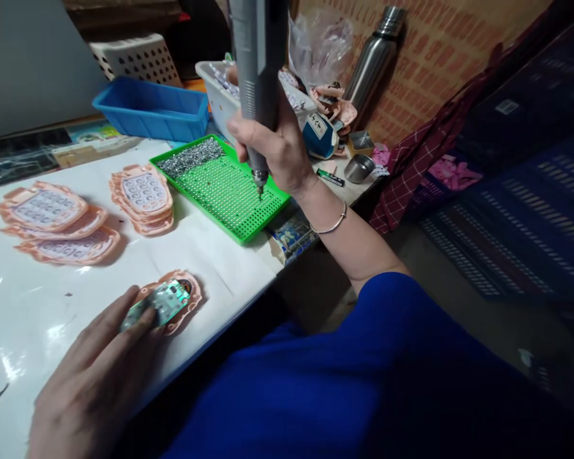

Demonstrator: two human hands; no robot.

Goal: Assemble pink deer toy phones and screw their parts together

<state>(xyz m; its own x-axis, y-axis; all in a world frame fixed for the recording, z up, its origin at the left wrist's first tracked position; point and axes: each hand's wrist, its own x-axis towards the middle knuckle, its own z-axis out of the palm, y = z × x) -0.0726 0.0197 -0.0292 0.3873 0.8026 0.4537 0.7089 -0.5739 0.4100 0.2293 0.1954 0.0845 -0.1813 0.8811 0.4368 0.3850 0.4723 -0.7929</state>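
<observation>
Right hand: the right hand, at upper centre of the frame, is closed around the grey barrel of an electric screwdriver, which is held upright.
Driver tip: the bit is set down onto the perforated face of the green screw tray, close to the tray's right-hand edge.
Screw tray: a heap of small silver screws is gathered at its upper-left end; the remainder of the grid is seen mostly bare.
Left hand: the left hand, at lower left, is laid flat with its fingers extended and pressed on a green circuit board.
Circuit board: it is seated in an orange keypad shell at lower centre of the white table, near the table's front edge.
Open room: a bare strip of table top is left between the shell and the tray, and another between the shell and the stacks at left.
Stacks: orange keypad pieces are piled just left of the tray, with more overlapped at far left.
Back edge: a blue bin and a white bin are crowded behind the tray.
Right edge: a steel flask and a small metal cup are placed past the tray, near the table's corner.
</observation>
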